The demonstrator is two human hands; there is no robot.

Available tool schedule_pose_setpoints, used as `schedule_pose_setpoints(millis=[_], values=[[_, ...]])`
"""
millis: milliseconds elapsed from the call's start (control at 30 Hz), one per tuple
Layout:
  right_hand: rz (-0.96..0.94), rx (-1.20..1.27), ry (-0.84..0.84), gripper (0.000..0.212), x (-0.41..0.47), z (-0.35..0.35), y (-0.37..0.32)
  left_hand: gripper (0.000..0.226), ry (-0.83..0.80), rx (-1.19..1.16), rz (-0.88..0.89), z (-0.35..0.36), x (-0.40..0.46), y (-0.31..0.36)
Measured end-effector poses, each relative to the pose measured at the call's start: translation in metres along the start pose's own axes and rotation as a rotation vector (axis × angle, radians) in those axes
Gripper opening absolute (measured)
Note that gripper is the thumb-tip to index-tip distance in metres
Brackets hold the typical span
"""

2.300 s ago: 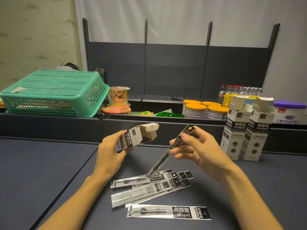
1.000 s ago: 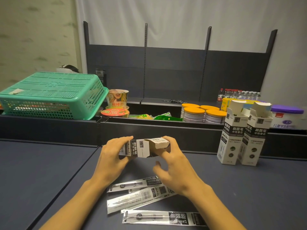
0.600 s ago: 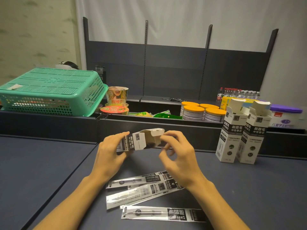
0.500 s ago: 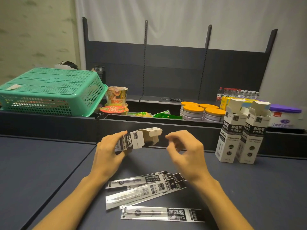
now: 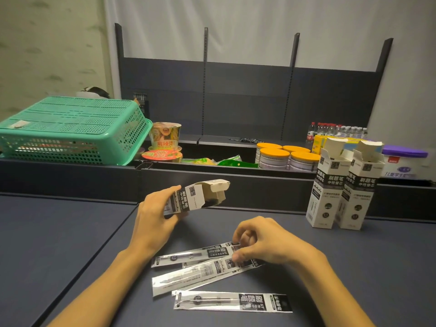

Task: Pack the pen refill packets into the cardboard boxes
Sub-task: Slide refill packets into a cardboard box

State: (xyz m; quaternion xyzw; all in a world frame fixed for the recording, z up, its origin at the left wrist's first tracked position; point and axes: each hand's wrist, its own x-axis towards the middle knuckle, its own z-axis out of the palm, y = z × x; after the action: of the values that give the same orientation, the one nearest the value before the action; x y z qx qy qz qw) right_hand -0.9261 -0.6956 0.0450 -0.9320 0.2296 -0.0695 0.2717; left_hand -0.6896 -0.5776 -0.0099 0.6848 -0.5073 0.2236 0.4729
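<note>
The left hand (image 5: 153, 223) holds a box (image 5: 197, 198) on its side, its flap open. The right hand (image 5: 264, 241) pinches the end of a packet (image 5: 188, 256) lying on the table (image 5: 70, 244).

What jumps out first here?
The left hand holds an open box tilted above the table, while the right hand reaches into the loose packets below it. Two more open boxes stand upright at right.
</note>
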Motion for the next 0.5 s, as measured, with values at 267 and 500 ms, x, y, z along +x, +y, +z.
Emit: schedule_pose_setpoints(millis=[267,500], values=[[0.007,-0.019,-0.057,0.025,-0.001,0.0004,-0.0003,0.063,-0.005,-0.018,0.0,-0.0017,-0.0004,-0.0001],[-0.027,0.064,-0.08,0.021,-0.0017,-0.0001,0.0031,0.063,-0.004,-0.017,0.0,-0.001,-0.0001,-0.0009]])
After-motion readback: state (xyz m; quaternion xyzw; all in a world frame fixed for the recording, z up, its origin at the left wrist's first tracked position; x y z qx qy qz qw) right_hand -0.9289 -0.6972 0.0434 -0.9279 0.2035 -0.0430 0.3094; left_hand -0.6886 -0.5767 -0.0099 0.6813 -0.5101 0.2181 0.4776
